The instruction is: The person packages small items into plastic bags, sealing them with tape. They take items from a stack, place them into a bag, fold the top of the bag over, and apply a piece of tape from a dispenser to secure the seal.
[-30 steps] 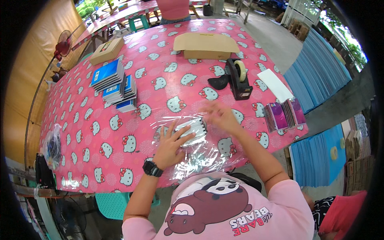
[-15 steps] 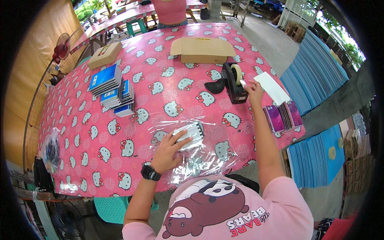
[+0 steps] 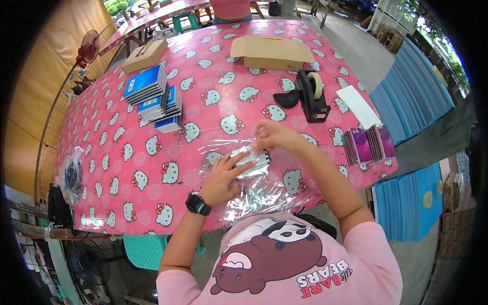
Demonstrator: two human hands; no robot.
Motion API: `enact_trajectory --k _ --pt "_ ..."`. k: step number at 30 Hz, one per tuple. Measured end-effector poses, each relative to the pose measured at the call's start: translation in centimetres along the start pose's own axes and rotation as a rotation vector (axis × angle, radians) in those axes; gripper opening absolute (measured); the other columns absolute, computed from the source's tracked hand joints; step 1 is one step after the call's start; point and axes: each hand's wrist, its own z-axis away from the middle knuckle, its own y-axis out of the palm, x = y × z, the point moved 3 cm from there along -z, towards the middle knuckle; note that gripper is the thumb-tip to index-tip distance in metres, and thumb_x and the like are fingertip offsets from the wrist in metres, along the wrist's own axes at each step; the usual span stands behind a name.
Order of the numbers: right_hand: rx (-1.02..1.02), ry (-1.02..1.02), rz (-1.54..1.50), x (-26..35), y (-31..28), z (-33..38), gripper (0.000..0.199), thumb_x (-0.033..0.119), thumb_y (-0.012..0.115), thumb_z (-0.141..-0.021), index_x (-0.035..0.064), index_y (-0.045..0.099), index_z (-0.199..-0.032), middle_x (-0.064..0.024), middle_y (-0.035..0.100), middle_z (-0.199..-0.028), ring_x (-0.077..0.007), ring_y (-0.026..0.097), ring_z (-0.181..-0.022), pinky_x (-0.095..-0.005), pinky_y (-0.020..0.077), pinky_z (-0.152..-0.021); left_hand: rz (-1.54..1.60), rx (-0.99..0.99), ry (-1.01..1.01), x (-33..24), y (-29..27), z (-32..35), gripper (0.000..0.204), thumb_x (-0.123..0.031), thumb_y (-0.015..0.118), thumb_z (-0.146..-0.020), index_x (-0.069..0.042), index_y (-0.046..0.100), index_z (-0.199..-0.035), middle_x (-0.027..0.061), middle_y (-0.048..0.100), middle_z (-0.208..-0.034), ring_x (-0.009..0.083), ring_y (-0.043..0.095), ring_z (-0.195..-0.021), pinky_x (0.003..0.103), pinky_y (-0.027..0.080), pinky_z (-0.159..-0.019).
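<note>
Left hand (image 3: 222, 175): we see it flat, fingers spread, pressing the small wrapped bundle (image 3: 250, 159) near the worktop (image 3: 203, 96) front edge.
Right hand (image 3: 272, 136): fingers pinched at the bundle's far end, apparently on clear film (image 3: 254, 190).
Risk: we judge the film may slip or crease if pressure lifts.
Containers: two cardboard boxes (image 3: 272, 53), closed; contents hidden.

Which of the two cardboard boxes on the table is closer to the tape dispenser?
The wide flat cardboard box at the far middle of the table, just behind the black tape dispenser. The smaller cardboard box sits far off at the far left corner.
</note>
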Motion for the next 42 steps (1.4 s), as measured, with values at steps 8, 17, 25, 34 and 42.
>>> enact_trajectory --k 8,17,25,34,42 --pt "-0.208 0.023 1.293 2.1 3.7 -1.3 0.056 0.030 0.082 -0.058 0.0039 0.052 -0.097 -0.0151 0.063 -0.086 -0.0330 0.062 -0.082 -0.0418 0.0477 -0.069 -0.076 0.016 -0.006 0.5 0.1 0.2 0.079 -0.014 0.066 -0.057 -0.029 0.047 -0.132 0.0044 0.030 -0.147 0.0388 0.024 -0.134 0.061 0.022 -0.104" --pt "-0.226 0.022 0.889 0.3 -3.2 2.2 0.075 0.020 0.084 -0.059 0.0023 0.044 -0.119 -0.0120 0.063 -0.088 -0.0233 0.061 -0.082 -0.0343 0.0480 -0.070 0.617 -0.544 -0.175 2.5 -0.2 0.7 0.070 -0.022 0.072 -0.071 -0.003 0.044 -0.133 0.0134 0.051 -0.129 0.0244 0.044 -0.123 0.036 0.033 -0.103" --pt "-0.147 -0.187 0.089 -2.0 0.2 -1.3 0.046 0.007 0.070 -0.077 0.0023 0.049 -0.117 -0.0076 0.065 -0.091 -0.0150 0.061 -0.081 -0.0283 0.0467 -0.076 0.543 -0.564 -0.244 3.0 -1.7 -5.5 0.017 -0.011 0.064 -0.083 -0.003 0.067 -0.097 0.0037 0.066 -0.085 0.0102 0.059 -0.081 0.025 0.045 -0.077" --pt "-0.072 -0.555 1.190 0.0 4.4 6.3 0.043 0.015 0.071 -0.074 0.0074 0.055 -0.113 -0.0099 0.061 -0.099 -0.0239 0.051 -0.106 -0.0394 0.0363 -0.093 -0.014 -0.437 -0.082 -0.5 -2.1 -0.3 0.041 -0.014 0.078 -0.056 -0.016 0.068 -0.096 0.0062 0.060 -0.106 0.0292 0.048 -0.111 0.043 0.033 -0.097" --pt "-0.525 -0.519 0.312 1.0 1.1 4.9 0.032 0.016 0.065 -0.082 0.0051 0.057 -0.111 -0.0095 0.065 -0.096 -0.0202 0.058 -0.095 -0.0353 0.0447 -0.084 -0.003 -0.695 0.087 -3.0 -0.6 -0.6 0.019 -0.013 0.076 -0.066 -0.009 0.068 -0.082 0.0054 0.061 -0.101 0.0256 0.053 -0.098 0.038 0.039 -0.085"
